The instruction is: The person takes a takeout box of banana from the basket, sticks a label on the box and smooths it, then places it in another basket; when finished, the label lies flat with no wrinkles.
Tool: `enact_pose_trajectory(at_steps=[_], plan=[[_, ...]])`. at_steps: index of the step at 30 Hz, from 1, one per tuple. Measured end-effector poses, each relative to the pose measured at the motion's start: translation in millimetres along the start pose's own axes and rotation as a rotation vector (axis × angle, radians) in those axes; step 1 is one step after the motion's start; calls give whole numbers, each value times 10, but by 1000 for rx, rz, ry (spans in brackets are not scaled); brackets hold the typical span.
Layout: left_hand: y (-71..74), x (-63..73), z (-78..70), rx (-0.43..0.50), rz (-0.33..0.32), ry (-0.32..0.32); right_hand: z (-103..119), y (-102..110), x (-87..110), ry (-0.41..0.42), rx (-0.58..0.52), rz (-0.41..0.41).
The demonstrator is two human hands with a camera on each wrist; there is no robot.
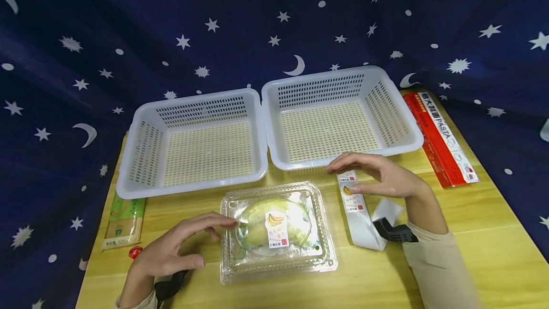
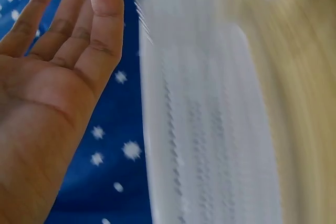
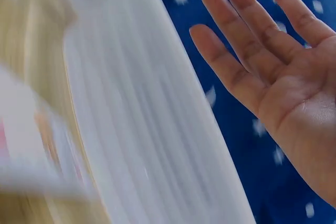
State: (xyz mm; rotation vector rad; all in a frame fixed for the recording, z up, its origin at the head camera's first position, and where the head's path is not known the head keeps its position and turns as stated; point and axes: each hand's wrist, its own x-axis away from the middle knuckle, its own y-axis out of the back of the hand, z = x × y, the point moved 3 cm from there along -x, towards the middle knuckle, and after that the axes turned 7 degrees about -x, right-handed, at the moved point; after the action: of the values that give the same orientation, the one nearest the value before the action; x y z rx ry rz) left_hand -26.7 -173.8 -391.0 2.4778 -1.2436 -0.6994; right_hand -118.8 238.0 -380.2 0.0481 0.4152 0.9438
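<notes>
While the clear container (image 1: 296, 232) sat on the worktop (image 1: 343, 285) between the left grip (image 1: 169, 248) and the label strip (image 1: 359, 225), the likeliest trouble seemed to lie with the strip. Its bent tail lay close to the black wrist strap (image 1: 396, 233), so a sideways sweep of the forearm could have snagged it and dragged it along. Its printed labels could also have creased, or clung to the thumb, if pressed carelessly. The container, with a banana label (image 1: 277, 230) on its lid, might have slid if its left rim were nudged.

The right grip (image 1: 388, 178) was released, fingers spread and holding nothing; the thumb was poised over the strip, though whether it touched could not be told. The left grip was likewise released and empty, its fingers reaching to the container's left edge, contact there uncertain.
</notes>
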Motion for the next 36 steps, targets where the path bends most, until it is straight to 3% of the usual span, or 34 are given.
enact_pose_trajectory(at_steps=[7, 13, 16, 20, 23, 31, 36], plan=[[110, 215, 228, 6, -73, 92, 49, 503, 505, 21, -32, -236], [122, 362, 405, 27, -73, 344, 79, 820, 795, 53, -107, -459], [88, 395, 480, 15, -62, 422, 68, 935, 939, 96, -177, -552], [46, 373, 531, -29, -69, 435, 15, 1025, 1107, 131, -229, -642], [25, 326, 568, -23, -74, 419, -69, 1070, 1175, 101, -229, -692], [-54, 128, 751, -13, -77, 330, -348, 1083, 1177, 33, -310, -674], [-71, 62, 801, -61, -74, 378, -466, 1086, 1160, -16, -291, -679]])
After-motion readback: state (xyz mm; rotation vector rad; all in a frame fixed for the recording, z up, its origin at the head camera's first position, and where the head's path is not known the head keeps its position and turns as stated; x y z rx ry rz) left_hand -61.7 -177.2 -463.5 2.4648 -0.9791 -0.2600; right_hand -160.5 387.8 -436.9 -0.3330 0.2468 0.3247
